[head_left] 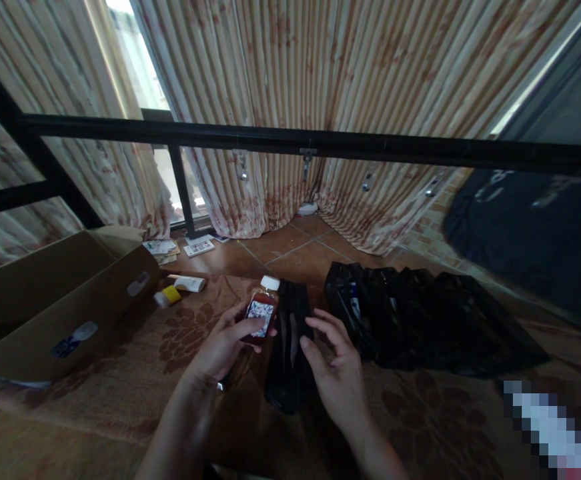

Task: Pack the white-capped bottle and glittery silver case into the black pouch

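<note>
My left hand [227,337] is wrapped round a small bottle [261,310] of dark red-brown liquid with a white cap and a patterned label. The thumb lies across the label, and the bottle tilts slightly to the right. Just right of it lies a black bag [290,353], long and narrow, on the patterned cloth. My right hand [333,353] is at the bag's right edge with its fingers curved and apart. No object shows between them; whether the fingertips touch the bag is hard to tell.
To the left stands an open cardboard box [110,293]. Behind my left hand lie a white tube [190,284] and a yellow-and-white item [170,295]. Several filled black bags [420,320] stand in a row at the right. A dark metal bar [270,137] crosses in front of the curtains [280,67].
</note>
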A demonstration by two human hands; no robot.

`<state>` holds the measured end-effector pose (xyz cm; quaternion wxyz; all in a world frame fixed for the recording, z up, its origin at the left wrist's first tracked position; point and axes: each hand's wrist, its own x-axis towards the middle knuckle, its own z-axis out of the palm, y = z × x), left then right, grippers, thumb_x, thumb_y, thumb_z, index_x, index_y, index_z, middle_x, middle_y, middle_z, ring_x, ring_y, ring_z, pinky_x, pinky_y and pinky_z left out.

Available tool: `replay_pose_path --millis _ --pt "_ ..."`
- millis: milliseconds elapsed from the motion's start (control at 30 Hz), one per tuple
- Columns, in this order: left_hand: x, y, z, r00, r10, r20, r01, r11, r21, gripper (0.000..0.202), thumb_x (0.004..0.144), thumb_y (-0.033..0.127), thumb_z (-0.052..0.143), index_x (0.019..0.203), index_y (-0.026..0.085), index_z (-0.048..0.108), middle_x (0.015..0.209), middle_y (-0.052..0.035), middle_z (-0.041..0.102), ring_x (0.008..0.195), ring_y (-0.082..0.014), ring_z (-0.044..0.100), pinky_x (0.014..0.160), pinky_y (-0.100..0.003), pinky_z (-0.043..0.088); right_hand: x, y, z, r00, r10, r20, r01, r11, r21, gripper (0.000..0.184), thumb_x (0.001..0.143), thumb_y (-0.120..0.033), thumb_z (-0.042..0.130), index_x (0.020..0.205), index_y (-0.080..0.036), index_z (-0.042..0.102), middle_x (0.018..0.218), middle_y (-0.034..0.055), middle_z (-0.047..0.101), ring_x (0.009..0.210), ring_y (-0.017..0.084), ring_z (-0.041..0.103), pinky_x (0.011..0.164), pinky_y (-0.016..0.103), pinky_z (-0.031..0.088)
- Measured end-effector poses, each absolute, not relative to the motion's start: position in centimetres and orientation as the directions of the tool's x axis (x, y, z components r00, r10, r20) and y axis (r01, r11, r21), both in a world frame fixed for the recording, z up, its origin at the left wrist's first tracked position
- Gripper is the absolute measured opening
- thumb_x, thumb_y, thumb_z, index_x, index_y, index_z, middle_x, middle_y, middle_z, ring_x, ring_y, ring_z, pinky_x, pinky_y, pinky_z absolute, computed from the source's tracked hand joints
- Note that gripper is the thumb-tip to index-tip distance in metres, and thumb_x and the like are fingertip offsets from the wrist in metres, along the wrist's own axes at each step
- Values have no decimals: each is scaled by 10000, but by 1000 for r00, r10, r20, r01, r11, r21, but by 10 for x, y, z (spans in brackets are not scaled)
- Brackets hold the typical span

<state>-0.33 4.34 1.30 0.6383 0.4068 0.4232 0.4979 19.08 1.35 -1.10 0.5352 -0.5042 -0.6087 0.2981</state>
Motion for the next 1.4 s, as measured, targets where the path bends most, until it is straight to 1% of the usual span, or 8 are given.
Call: replay_pose_path --millis 333,500,667,833,967,1100,1233,1400 --pt "-1 32 26 338 940 38 103 -77 992 332 735 283 791 1035 179 694 918 -28 727 845 -185 666 764 -268 511 186 9 -3 69 950 306 72 301 -951 508 884 -369 638 1360 -243 513 1212 85 666 1033 202 647 890 349 537" --pt "4 30 23 371 926 74 119 -127 985 386 744 296 787 1096 207 656 992 -29 720 912 -198 676 817 -291 522 184 10 3 34 970 240 -80 242 -967 358 825 -370 696 1150 -230 646 968 30 707 799 165 661 689 273 543" --pt "7 33 18 265 959 104 87 -131 987 812 662 280 842 1376 250 457 1229 -89 653 1019 -240 665 853 -342 534 192 19 0 244 958 151 -171 196 -966 299 772 -403 746 970 -198 655 739 -28 631 562 100 542 523 222 467" --pt "14 36 11 220 970 99 249 -154 956 811 741 301 761 1447 236 368 1002 -31 691 893 -212 667 800 -327 518 197 26 -3 394 910 129 -202 222 -954 318 749 -438 765 898 -192 629 703 -44 582 535 89 524 508 221 463" --pt "16 40 2 210 972 103 258 -157 953 722 757 191 655 1426 219 383 894 -1 681 839 -199 661 782 -320 504 192 24 -2 354 925 135 -107 184 -977 318 741 -457 755 851 -184 638 645 -50 571 489 90 498 472 223 441" --pt "5 44 -3 169 983 76 303 -125 945 742 707 117 572 1425 210 408 931 -18 683 829 -197 655 753 -316 502 193 22 -5 355 915 192 189 131 -973 321 723 -458 760 853 -178 674 711 -5 644 589 136 567 543 253 468" --pt "-3 43 -1 186 982 31 285 -84 955 773 699 129 560 1448 227 396 937 -19 692 747 -183 644 694 -311 506 200 22 -9 367 876 312 516 88 -852 290 743 -453 741 875 -199 698 799 32 687 688 186 613 645 302 475" --pt "2 41 0 256 964 73 184 -123 975 715 720 107 559 1416 219 440 1045 -42 708 885 -195 662 812 -327 514 198 20 -7 271 883 382 685 102 -721 260 787 -458 710 866 -211 701 849 46 696 746 211 636 690 317 454"
